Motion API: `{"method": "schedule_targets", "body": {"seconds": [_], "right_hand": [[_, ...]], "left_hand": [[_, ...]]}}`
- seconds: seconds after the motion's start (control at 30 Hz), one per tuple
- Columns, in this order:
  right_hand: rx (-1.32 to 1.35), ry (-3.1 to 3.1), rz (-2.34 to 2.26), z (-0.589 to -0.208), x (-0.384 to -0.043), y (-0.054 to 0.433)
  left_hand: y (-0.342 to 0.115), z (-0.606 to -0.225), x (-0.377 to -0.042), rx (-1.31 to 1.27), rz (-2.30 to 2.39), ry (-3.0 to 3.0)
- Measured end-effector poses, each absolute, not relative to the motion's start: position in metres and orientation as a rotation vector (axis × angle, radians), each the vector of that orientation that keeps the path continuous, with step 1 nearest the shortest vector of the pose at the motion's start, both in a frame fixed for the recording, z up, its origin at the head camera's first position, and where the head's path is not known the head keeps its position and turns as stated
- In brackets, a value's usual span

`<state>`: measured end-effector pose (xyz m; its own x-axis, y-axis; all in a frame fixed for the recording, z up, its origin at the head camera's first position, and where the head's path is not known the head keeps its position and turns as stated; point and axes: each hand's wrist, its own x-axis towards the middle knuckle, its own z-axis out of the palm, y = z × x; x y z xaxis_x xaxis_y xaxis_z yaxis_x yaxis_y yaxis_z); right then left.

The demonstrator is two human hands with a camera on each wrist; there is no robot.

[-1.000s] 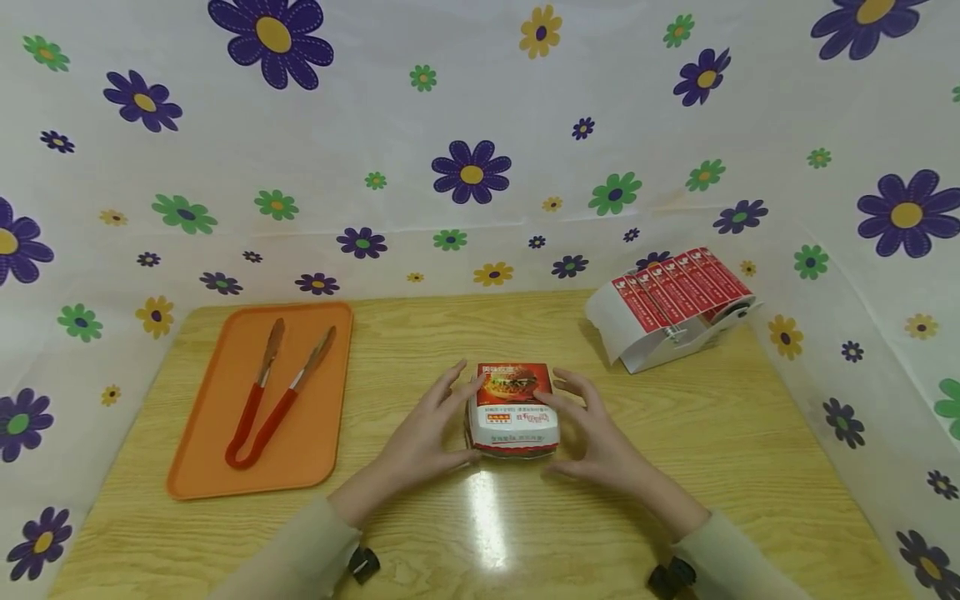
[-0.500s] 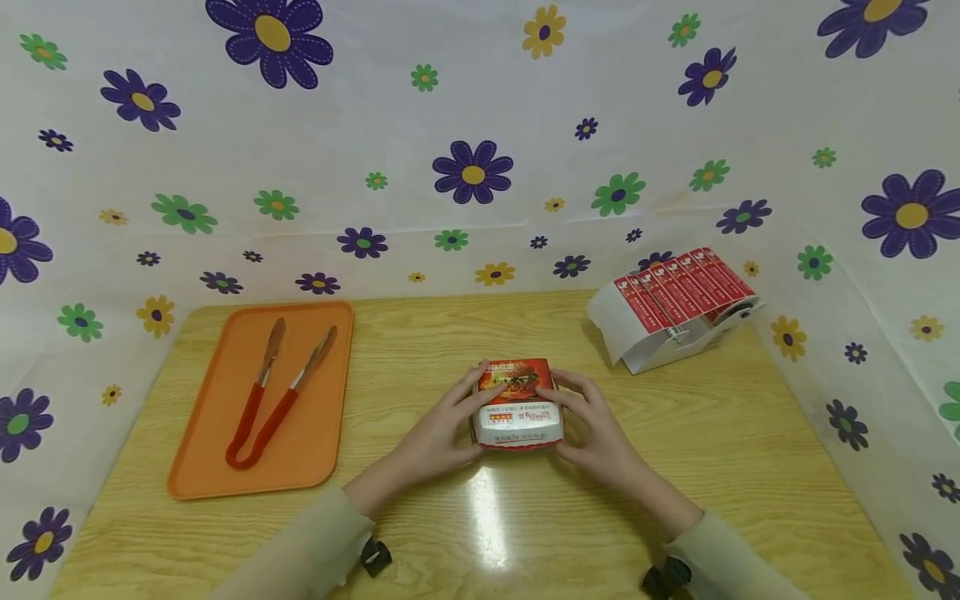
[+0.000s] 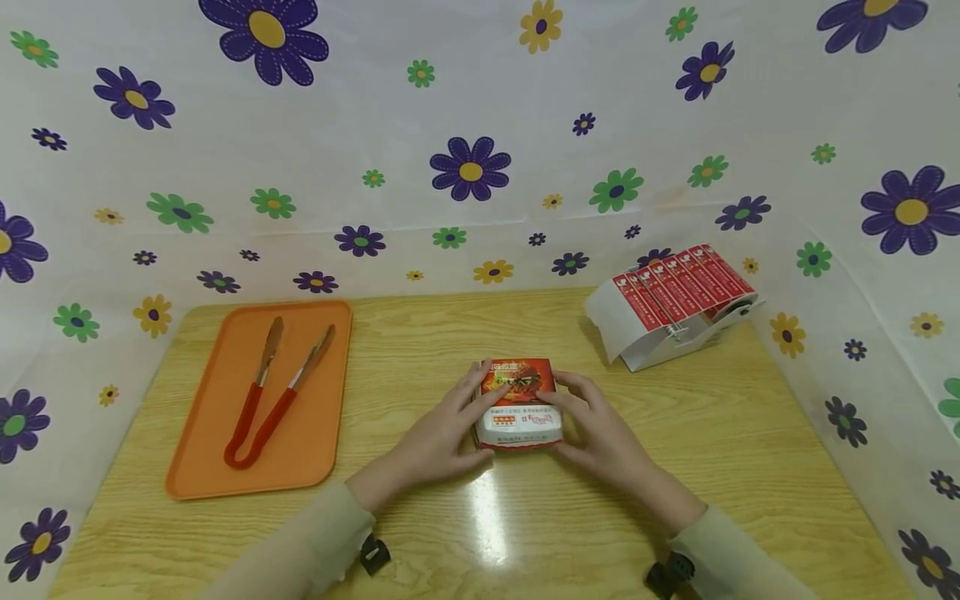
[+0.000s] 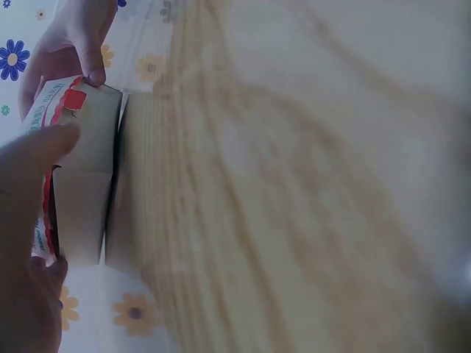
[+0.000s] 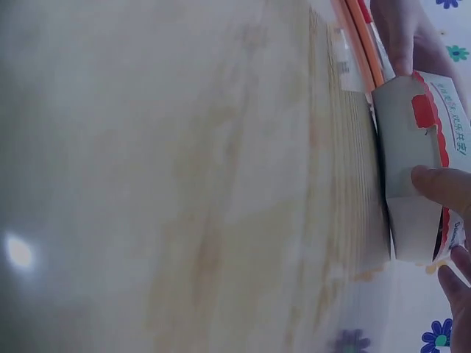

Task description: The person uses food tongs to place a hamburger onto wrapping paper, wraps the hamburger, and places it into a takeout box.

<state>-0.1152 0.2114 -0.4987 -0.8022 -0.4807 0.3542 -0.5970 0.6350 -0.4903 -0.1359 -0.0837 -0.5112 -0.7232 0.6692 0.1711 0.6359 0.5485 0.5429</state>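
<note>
A closed burger box (image 3: 519,406), red and white with a burger picture on its lid, sits at the middle of the table. My left hand (image 3: 442,429) grips its left side, with fingertips over the lid and the thumb at the near side. From the right, my right hand (image 3: 600,429) holds it the same way. In the left wrist view, the box's plain near side (image 4: 85,140) shows a red tab tucked at the lid edge, and the left thumb lies against it. The right wrist view has the right thumb pressing that side (image 5: 408,158).
On the left lies an orange tray (image 3: 195,442) bearing red-handled metal tongs (image 3: 258,425). At the back right stands a white dispenser (image 3: 652,354) with a strip of red labels (image 3: 686,287). A flowered cloth (image 3: 405,183) encloses the wooden table (image 3: 420,542).
Both hands have closed in from beside the burger box onto its sides. The box has shifted slightly right and away. Over the last half second, little has moved.
</note>
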Motion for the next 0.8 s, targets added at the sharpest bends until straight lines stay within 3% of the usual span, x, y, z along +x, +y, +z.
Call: {"method": "schedule_targets", "body": {"seconds": [0.43,0.8], "right_hand": [[0.952,-2.656,0.816,-0.491,-0.121,0.211],[0.918,-2.694,1.064,-0.480,-0.125,0.206]], "left_hand": [[-0.086,-0.507,-0.144,1.010,1.149,2.641],[-0.097,-0.488,-0.141,0.867,1.292,2.595]]}}
